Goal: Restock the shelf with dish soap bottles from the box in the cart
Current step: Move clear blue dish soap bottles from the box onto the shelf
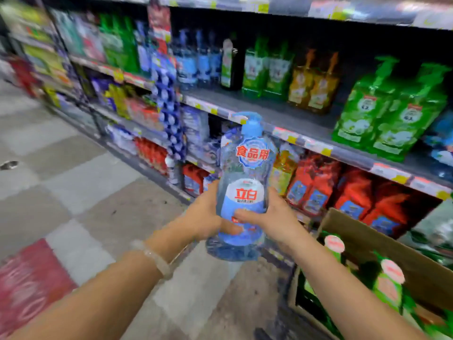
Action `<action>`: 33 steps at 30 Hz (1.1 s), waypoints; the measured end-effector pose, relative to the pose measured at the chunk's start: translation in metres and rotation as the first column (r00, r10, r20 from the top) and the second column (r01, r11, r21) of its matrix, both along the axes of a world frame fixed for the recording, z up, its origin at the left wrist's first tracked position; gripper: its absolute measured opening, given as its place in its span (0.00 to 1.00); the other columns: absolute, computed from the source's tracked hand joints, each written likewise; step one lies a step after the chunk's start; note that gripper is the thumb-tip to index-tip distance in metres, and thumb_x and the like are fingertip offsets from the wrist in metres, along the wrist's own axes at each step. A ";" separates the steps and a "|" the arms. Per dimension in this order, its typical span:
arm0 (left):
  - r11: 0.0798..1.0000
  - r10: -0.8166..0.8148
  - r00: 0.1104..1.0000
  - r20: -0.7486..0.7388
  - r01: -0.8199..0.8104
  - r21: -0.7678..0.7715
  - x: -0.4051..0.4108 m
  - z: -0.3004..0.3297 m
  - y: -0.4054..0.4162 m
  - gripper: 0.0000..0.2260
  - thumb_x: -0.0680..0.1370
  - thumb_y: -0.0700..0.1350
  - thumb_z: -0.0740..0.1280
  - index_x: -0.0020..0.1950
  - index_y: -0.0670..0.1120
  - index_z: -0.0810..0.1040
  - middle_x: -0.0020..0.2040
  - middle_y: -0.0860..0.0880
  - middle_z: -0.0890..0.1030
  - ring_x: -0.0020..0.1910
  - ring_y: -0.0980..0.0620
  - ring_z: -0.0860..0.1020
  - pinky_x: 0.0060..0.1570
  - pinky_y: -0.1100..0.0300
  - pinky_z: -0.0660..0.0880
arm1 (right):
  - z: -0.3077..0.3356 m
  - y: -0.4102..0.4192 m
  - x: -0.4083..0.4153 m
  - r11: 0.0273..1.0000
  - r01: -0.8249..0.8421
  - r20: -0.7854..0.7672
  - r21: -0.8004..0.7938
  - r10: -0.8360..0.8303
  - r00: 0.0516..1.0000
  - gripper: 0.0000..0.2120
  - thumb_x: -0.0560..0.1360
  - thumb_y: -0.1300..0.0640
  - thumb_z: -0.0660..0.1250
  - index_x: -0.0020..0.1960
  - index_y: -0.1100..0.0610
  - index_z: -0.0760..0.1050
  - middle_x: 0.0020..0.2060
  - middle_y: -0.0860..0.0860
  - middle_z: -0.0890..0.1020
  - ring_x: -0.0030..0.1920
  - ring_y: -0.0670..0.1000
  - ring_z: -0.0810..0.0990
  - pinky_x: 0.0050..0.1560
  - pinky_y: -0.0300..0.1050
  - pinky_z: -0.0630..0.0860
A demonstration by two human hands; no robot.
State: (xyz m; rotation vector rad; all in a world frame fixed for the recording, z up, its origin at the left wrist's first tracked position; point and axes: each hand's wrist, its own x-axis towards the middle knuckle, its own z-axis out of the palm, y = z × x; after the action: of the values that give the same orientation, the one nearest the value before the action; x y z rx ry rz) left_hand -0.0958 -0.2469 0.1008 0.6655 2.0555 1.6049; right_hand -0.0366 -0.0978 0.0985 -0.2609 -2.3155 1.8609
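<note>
Both hands, left (206, 214) and right (274, 222), have fingers wrapped round the blue bottle (245, 182). Kept upright, label out, probably headed for the shelf (269, 114).

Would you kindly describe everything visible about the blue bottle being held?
The blue bottle is clear plastic holding blue liquid, with a blue pump top and a white-and-blue label with red characters. It is upright, tilted slightly, in the air before the shelf. The left hand and right hand grip its lower half from either side.
</note>
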 end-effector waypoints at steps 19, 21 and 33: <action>0.943 0.331 0.942 -0.050 -0.327 0.068 -0.311 0.016 -0.188 0.35 0.60 0.29 0.76 0.56 0.57 0.69 0.51 0.58 0.81 0.48 0.61 0.81 0.46 0.64 0.79 | 0.027 -0.178 -0.356 0.950 -0.311 -0.039 0.014 0.312 0.949 0.30 0.66 0.69 0.74 0.63 0.56 0.68 0.56 0.55 0.80 0.57 0.54 0.80 0.61 0.54 0.76; 0.935 0.354 0.932 -0.077 -0.350 0.064 -0.348 0.024 -0.202 0.34 0.62 0.28 0.76 0.56 0.57 0.69 0.50 0.59 0.81 0.47 0.62 0.81 0.45 0.65 0.79 | 0.034 -0.192 -0.398 0.946 -0.324 -0.051 0.015 0.325 0.944 0.32 0.66 0.68 0.74 0.66 0.57 0.67 0.58 0.55 0.79 0.58 0.54 0.79 0.62 0.56 0.75; 0.948 0.317 0.944 -0.089 -0.312 0.062 -0.570 0.020 -0.298 0.37 0.63 0.28 0.75 0.65 0.52 0.66 0.55 0.53 0.81 0.51 0.57 0.81 0.48 0.58 0.80 | 0.026 -0.291 -0.611 0.957 -0.292 -0.124 -0.001 0.289 0.949 0.29 0.66 0.70 0.73 0.61 0.50 0.69 0.52 0.48 0.80 0.54 0.47 0.80 0.52 0.39 0.79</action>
State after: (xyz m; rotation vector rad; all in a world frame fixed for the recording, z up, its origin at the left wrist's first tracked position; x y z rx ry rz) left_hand -0.6656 -0.5452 0.1203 0.4546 2.2941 1.8320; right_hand -0.6477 -0.3893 0.1248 0.2006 -2.3555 1.9647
